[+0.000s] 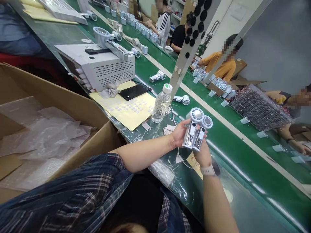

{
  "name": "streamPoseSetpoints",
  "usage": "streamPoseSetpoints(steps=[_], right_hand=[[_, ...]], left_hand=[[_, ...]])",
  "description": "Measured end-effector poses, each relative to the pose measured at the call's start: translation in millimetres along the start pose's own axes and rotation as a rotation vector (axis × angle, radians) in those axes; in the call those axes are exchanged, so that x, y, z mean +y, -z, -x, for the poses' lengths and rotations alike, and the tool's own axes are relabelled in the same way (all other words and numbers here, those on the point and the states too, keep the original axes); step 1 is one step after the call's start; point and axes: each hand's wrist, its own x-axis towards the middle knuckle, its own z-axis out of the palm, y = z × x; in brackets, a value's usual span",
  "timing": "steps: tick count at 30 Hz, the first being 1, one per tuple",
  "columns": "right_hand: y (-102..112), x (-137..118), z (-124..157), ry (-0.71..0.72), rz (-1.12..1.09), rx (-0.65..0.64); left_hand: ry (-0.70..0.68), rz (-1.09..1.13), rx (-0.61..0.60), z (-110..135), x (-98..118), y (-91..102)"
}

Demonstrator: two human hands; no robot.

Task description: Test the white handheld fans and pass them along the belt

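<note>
Two pale blue handheld fans are side by side in front of me, their round heads up and their shiny open handles facing me. My left hand (179, 133) is closed around the left handheld fan (190, 135). The right handheld fan (199, 138), a little lower, rests in my right hand (204, 154), whose fingers are partly hidden behind it. The fans appear to touch or nearly touch. A white cable (179, 152) runs on the bench just below them. Past my left hand stands a clear water bottle (161, 105) with a white cap.
Left of the bottle, a yellow sheet (132, 118) bears small pale stickers and a black phone (133, 92). Behind it sits a white vented box (97, 69). More fans (157, 76) lie along the green conveyor (218, 119). A metal post (181, 64) rises nearby. A cardboard box (102, 136) borders my left; co-workers sit opposite.
</note>
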Motion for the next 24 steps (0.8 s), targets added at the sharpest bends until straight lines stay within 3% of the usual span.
streamPoseSetpoints(steps=[2, 4, 7, 9, 11, 13, 18, 20, 24], right_hand=[[5, -8, 27, -0.074, -0.116, 0.045], [10, -12, 46, -0.194, -0.414, 0.118], [12, -9, 61, -0.294, -0.943, 0.077], [12, -3, 67, -0.313, -1.07, 0.023], [13, 2, 71, -0.313, -1.078, 0.044], [16, 4, 74, -0.273, -1.101, 0.073], [21, -5, 75, -0.196, -1.249, 0.188], [19, -8, 75, -0.205, -1.271, 0.221], [14, -8, 75, -0.232, -1.287, 0.211]], left_hand=[[0.017, -0.026, -0.043, 1, -3, 1.0], [0.058, -0.152, -0.042, 4, -7, 0.5], [0.072, -0.598, -0.001, 9, -11, -3.9], [0.038, -0.901, -0.034, 12, -11, -6.4], [0.025, -1.031, -0.088, 12, -10, -5.2], [0.005, -0.974, -0.038, 10, -10, 0.5], [-0.042, -0.573, 0.326, 1, -9, 11.9], [0.03, -0.473, 0.321, 1, -9, 8.6], [0.131, -0.387, 0.169, 9, -14, -1.8]])
